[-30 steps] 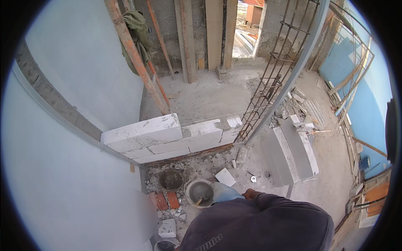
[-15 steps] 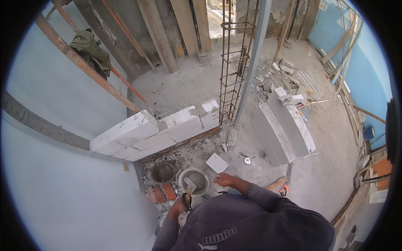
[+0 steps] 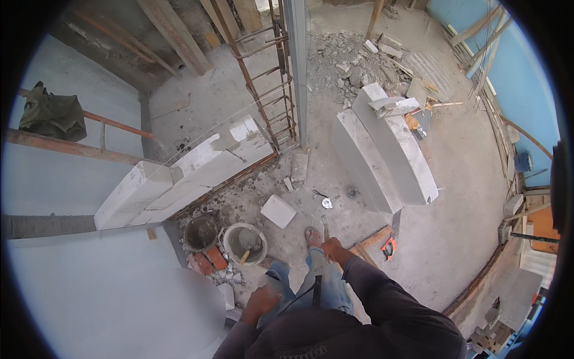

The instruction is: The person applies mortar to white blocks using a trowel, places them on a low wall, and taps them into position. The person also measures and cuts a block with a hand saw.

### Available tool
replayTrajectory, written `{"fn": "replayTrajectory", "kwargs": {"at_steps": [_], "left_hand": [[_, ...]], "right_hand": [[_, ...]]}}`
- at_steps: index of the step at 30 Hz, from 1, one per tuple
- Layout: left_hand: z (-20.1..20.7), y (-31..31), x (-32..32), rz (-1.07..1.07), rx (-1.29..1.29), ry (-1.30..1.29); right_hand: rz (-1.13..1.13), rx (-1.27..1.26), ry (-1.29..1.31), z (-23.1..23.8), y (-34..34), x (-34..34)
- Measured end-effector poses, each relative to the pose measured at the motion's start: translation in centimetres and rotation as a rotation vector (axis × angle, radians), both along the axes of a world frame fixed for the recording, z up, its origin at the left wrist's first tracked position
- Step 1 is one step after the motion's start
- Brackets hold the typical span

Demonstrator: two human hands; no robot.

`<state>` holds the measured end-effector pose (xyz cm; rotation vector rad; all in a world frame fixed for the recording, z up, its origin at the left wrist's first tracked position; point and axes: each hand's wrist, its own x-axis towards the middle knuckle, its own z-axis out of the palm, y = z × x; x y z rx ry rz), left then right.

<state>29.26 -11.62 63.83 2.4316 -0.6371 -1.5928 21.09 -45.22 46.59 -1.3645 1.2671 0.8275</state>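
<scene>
My right hand point(image 3: 333, 246) is closed round a slim tool point(image 3: 325, 226) that points away from me, above my right foot. The tool's exact kind is hard to make out. My left hand point(image 3: 261, 301) hangs loosely beside my left thigh, and I see nothing held in it. Ahead of my left leg stands a pale bucket point(image 3: 226, 238) of grey mortar. A trowel point(image 3: 245, 256) rests in it, its yellowish handle on the rim. A dark bucket point(image 3: 201, 232) stands to its left. A white block point(image 3: 278, 211) lies flat on the floor beyond.
A low white block wall point(image 3: 197, 170) runs along the left, with a string above it. Behind its far end rises a rebar cage point(image 3: 272, 90). Long white blocks point(image 3: 382, 149) lie right, before rubble point(image 3: 359, 60). A tape measure point(image 3: 326, 203) and orange-handled saw point(image 3: 388, 248) lie nearer.
My view has swung right and down, showing my legs. The right hand now has a slim tool in it. My left hand has drawn back from the bucket, where the trowel's handle now leans nearer me.
</scene>
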Motion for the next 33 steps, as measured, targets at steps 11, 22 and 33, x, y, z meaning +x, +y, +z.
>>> {"fn": "replayTrajectory", "kwargs": {"at_steps": [11, 22, 33], "left_hand": [[-23.1, 0.4, -7.2, 0.436, 0.375, 0.132], [-26.8, 7.3, -8.0, 0.411, 0.406, 0.046], [-19.1, -0.6, -2.9, 0.326, -0.177, -0.297]], "right_hand": [[0.724, -0.398, 0.272, -28.2, -5.1, -8.3], [0.566, -0.658, 0.089, -49.1, -7.4, 7.3], [0.579, 0.544, -0.491, -19.1, 8.9, 0.8]]}}
